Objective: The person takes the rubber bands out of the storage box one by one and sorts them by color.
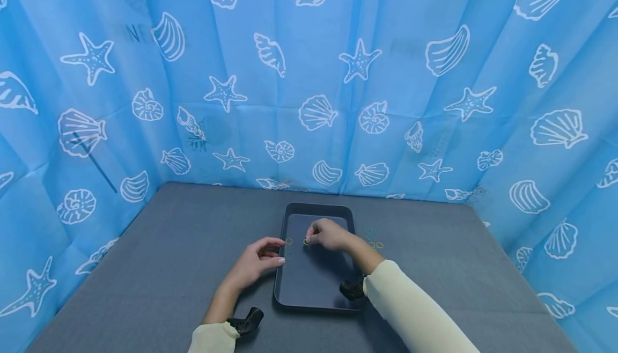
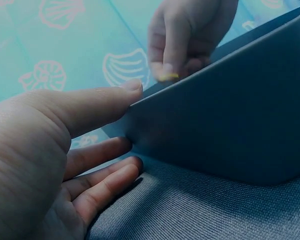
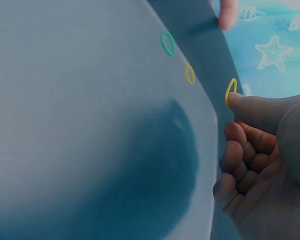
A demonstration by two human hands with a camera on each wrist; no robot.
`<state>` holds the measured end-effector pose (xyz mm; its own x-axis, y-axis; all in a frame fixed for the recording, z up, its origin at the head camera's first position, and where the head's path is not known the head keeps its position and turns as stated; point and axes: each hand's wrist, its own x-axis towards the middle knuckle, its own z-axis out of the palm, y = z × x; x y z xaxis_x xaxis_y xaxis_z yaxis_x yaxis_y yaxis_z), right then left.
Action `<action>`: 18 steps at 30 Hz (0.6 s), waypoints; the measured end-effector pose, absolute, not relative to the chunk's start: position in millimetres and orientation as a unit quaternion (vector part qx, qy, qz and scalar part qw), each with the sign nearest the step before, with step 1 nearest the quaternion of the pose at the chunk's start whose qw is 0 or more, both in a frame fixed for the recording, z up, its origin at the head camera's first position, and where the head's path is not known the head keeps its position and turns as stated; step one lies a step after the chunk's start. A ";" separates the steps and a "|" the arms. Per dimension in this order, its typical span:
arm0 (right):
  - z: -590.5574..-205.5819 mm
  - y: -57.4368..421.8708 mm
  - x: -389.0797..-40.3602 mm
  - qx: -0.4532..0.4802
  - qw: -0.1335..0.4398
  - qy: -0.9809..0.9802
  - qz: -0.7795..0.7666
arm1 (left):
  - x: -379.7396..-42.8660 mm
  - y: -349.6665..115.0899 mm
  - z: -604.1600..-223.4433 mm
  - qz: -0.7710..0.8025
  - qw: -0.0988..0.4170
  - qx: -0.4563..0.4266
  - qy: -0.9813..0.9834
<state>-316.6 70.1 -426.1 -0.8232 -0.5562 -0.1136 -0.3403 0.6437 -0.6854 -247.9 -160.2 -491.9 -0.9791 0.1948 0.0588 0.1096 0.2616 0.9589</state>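
Observation:
My right hand [image 1: 329,234] is over the dark tray [image 1: 318,294] and pinches a thin yellow rubber band [image 3: 230,92] between thumb and fingertip. In the right wrist view, a green rubber band [image 3: 168,43] and another yellow rubber band [image 3: 190,74] lie apart on the tray floor, near its left wall. My left hand [image 1: 253,263] is at the tray's left side. Its thumb touches the rim, while the other fingers [image 2: 110,185] extend toward the outer wall, as the left wrist view shows. Most of the held band is hidden by fingers in the head view.
Several green and yellow rubber bands [image 1: 373,238] lie on the grey cloth-covered table [image 1: 425,267], just right of the tray. A blue curtain [image 1: 299,74] with white shell prints encloses the back and sides. Each wrist carries a black camera mount [image 1: 246,321].

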 end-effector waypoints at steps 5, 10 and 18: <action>-416.2 86.9 -319.2 -0.261 0.140 0.894 -0.335 | -247.8 -160.1 -492.2 0.599 0.036 0.096 0.794; -408.0 107.3 -322.5 -0.258 0.127 0.898 -0.331 | -247.7 -160.5 -491.8 0.601 0.037 0.101 0.792; -402.0 142.7 -321.0 -0.238 0.106 0.912 -0.316 | -247.6 -159.4 -492.2 0.602 0.033 0.103 0.792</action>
